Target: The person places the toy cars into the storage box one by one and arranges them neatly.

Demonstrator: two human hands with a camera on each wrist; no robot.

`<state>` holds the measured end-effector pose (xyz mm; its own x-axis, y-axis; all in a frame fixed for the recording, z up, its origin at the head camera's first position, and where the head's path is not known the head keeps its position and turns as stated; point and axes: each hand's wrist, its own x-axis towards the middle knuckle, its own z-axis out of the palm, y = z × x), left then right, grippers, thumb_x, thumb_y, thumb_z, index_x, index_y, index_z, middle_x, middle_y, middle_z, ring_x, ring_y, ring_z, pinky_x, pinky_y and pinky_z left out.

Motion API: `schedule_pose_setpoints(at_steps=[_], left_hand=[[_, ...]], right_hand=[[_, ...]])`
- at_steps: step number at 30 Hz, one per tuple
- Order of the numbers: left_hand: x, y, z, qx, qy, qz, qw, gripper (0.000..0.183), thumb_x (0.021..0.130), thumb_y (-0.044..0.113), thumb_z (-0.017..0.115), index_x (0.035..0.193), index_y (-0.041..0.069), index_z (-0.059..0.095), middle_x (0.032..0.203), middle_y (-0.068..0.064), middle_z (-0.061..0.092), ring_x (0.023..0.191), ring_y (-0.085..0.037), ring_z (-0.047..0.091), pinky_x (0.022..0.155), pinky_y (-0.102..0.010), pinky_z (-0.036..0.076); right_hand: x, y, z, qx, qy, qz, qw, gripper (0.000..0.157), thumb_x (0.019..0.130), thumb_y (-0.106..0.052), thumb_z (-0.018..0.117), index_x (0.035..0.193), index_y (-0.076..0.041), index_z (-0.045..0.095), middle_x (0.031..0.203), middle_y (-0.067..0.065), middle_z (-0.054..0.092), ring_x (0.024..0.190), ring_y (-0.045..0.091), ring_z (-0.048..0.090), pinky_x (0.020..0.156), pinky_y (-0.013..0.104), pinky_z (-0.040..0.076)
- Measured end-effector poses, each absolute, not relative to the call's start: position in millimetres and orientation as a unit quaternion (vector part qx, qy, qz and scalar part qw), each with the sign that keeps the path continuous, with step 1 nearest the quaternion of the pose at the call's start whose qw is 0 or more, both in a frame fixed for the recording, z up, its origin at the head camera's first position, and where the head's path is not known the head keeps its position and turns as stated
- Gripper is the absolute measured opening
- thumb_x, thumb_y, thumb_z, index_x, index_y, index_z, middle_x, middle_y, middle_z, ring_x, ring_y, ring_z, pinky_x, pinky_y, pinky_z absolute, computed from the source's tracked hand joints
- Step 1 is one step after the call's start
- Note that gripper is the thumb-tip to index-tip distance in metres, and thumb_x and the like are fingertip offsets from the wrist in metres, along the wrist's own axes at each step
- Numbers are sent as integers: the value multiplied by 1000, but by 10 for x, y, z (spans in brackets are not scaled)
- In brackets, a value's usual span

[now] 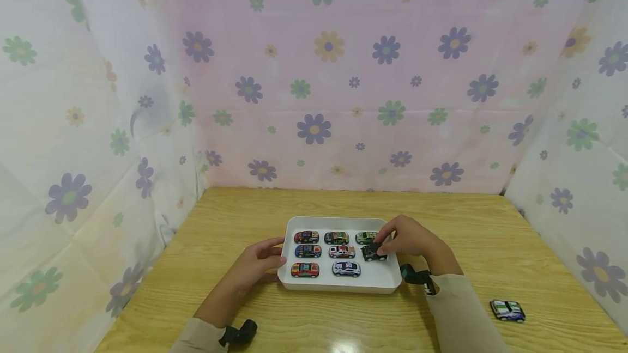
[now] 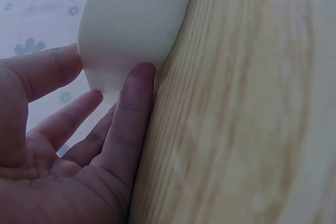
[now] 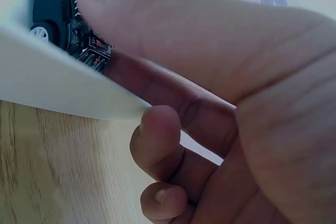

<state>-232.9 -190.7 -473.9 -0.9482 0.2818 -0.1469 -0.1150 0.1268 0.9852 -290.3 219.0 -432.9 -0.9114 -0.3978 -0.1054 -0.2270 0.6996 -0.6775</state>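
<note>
A white tray holds several toy cars in rows. My right hand reaches over the tray's right side and pinches a black toy car between thumb and fingers. In the right wrist view, the thumb presses on the side of this black off-roader with white wheels, while the other fingers curl near the tray's outer wall. My left hand rests its fairly straight fingers against the tray's left end. In the left wrist view, the fingertips touch the tray wall close to the tabletop.
A white, green and blue toy car sits on the wooden table, right of my right sleeve. In the tray, a white car and a red-and-yellow car form the front row. Flowered cloth surrounds the table.
</note>
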Motion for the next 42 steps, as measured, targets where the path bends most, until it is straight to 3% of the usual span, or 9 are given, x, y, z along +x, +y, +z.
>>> schedule_pose_setpoints(at_steps=[29,36,42], left_hand=[[-2336,-1909,-4766,46,737,657,151,60,100,16,69,155,7,47,145,-25,56,118,-31,67,88,-48,63],[-2335,-1897,-4757,46,735,659,156,60,99,17,70,155,9,47,145,-24,56,118,-31,67,88,-48,63],[-2331,-1883,-4747,45,735,659,152,59,100,16,69,154,9,48,145,-23,57,119,-32,67,88,-48,63]], right_hand=[[-2905,2188,-4313,-192,911,-344,119,15,81,-22,89,95,-24,83,107,-3,76,93,20,62,74,35,52],[-2866,2236,-4180,-207,911,-344,96,19,85,-25,86,103,-20,83,114,1,75,74,19,59,65,34,52],[-2818,2280,-4046,-229,909,-337,86,23,88,-29,83,109,-19,82,114,2,75,75,17,62,65,33,55]])
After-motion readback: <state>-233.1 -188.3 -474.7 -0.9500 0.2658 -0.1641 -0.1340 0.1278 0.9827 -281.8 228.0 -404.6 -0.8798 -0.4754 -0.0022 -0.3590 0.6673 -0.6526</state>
